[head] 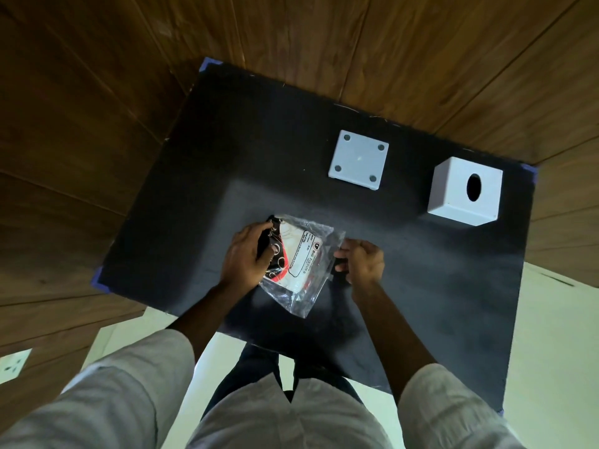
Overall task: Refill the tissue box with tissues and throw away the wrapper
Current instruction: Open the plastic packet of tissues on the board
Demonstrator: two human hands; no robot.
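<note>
A tissue pack (296, 257) in a clear plastic wrapper with red, black and white print lies near the front middle of the black table (181, 202). My left hand (248, 257) grips the pack's left side. My right hand (361, 259) pinches the wrapper's right edge. The white cube tissue box (453, 202) with an oval hole stands at the back right. Its white base plate (359, 159) with four round feet lies flat to the left of it.
The table stands against wood-panelled walls at the back and left. Blue tape marks its corners (210, 63). Pale floor (551, 335) shows at the front right. A wall socket (13, 364) sits low on the left.
</note>
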